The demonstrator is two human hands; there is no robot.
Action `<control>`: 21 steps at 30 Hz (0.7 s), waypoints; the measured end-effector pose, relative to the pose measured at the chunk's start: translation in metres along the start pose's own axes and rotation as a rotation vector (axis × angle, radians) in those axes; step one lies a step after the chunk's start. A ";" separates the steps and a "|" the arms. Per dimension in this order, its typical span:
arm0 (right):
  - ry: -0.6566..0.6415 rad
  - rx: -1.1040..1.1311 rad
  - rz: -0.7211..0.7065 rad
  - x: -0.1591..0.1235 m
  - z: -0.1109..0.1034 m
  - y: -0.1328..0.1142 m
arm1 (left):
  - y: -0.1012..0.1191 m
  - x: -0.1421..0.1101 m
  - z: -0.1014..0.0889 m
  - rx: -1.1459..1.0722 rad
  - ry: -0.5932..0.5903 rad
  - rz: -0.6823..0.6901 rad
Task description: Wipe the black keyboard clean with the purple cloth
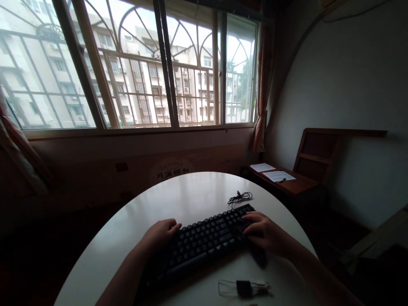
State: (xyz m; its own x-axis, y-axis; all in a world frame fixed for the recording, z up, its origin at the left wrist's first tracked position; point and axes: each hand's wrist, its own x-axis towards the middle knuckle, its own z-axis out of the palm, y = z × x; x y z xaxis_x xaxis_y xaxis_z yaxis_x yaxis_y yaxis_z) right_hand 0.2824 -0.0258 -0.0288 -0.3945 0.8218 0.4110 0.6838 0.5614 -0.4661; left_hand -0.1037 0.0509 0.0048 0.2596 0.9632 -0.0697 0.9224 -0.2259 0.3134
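A black computer keyboard (207, 238) sits at a slant over the round white table, its left end nearer me. At its left end, my left hand (161, 233) is closed around the edge, thumb along the back side and other fingers mostly hidden. My right hand (266, 231) grips the right end, with fingers bent over the number keys. Behind that end lies a black cable (241, 197), coiled in a loose bundle. Closer to me, a black binder clip (245, 289) with wire handles rests on the tabletop.
The white table (127, 229) has a curved rim. Beyond it on the right, papers (279, 176) and a dark pen (282, 180) lie on a wooden chair or bench (302, 185). A barred window (140, 85) and curtains (261, 85) are behind.
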 end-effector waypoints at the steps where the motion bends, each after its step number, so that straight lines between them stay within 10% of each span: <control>1: 0.009 -0.002 0.003 0.000 0.000 -0.001 | 0.000 0.000 0.000 0.005 0.006 0.001; 21: 0.022 0.002 0.029 0.001 0.002 0.000 | 0.002 -0.003 -0.001 -0.013 -0.006 -0.029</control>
State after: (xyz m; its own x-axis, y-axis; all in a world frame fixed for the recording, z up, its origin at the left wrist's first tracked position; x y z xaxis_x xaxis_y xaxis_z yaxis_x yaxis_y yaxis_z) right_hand 0.2806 -0.0252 -0.0302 -0.3611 0.8355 0.4141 0.6935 0.5375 -0.4798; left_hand -0.1030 0.0473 0.0070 0.2346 0.9684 -0.0843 0.9257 -0.1961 0.3234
